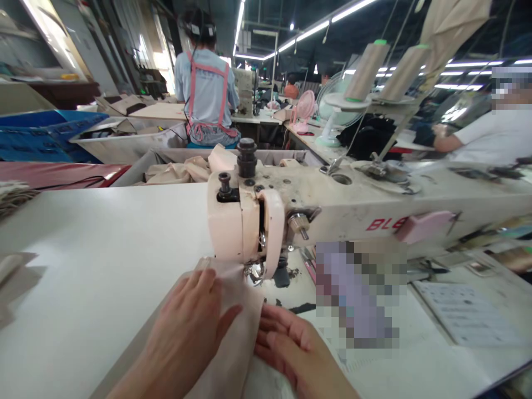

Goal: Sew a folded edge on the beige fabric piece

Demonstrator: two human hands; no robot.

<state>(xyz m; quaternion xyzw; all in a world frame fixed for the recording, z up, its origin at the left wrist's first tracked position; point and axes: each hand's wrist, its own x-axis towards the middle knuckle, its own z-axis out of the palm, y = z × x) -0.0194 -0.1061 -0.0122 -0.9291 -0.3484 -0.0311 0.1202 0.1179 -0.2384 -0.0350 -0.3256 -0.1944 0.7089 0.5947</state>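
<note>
A strip of beige fabric runs up to the needle area of a cream sewing machine. My left hand lies palm down on the fabric, fingers stretched toward the machine and the thumb apart. At the fabric's right edge is my right hand, turned on its side with its fingers curved against the edge; whether the edge is pinched between them is hidden. The presser foot is just beyond the fabric's far right part.
Behind the machine stands a bin of beige cloth. Two thread cones rise at the back right. A printed sheet lies on the right of the white table. Other people sit ahead and at right.
</note>
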